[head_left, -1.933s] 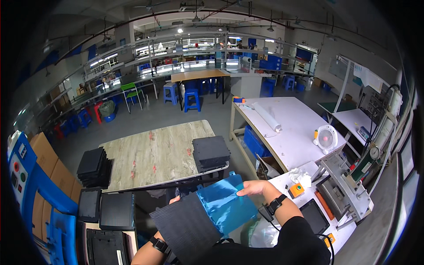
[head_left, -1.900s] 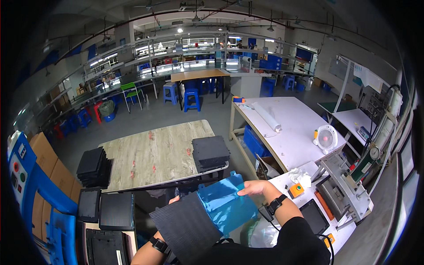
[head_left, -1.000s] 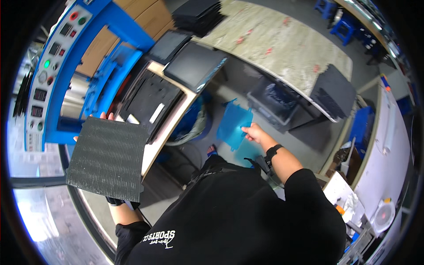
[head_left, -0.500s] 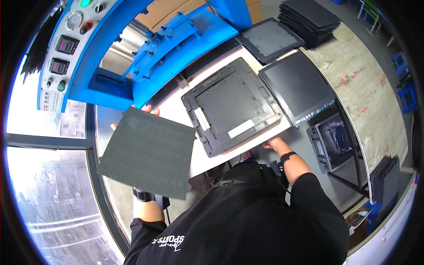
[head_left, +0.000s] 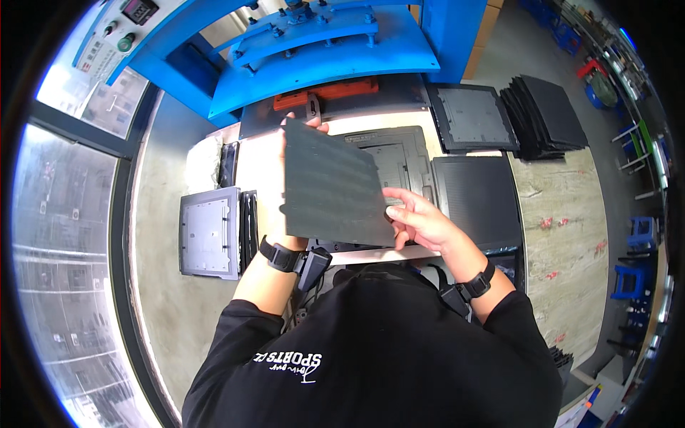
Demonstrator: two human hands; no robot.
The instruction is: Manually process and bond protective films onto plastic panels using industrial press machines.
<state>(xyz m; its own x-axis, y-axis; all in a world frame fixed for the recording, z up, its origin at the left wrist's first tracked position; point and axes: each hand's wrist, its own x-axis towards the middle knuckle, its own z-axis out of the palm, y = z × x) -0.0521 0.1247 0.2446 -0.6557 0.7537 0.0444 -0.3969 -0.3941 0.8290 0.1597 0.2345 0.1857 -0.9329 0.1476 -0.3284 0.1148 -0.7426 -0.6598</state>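
Note:
A thin dark ribbed sheet [head_left: 332, 189] is held up, tilted, above the front of the table. My left hand [head_left: 314, 124] supports it from behind; its fingertips show past the top edge and the rest is hidden. At the lower right edge, my right hand [head_left: 421, 220] grips the sheet with thumb and bent fingers. Partly covered by the sheet, a black recessed tray-like frame [head_left: 407, 146] lies on the pale table [head_left: 260, 167].
A blue press [head_left: 328, 53] stands at the back, with an orange-red block [head_left: 342, 91] under its plate. To the right lie a dark framed panel [head_left: 471, 118], a ribbed sheet [head_left: 478, 196] and a stack of black sheets [head_left: 549, 114]. Grey panels [head_left: 210, 232] stand at the left.
The ribbed sheet has moved right and turned more upright, now overlapping the black frame. My right hand has come up from the table's front edge to the sheet. The view has turned.

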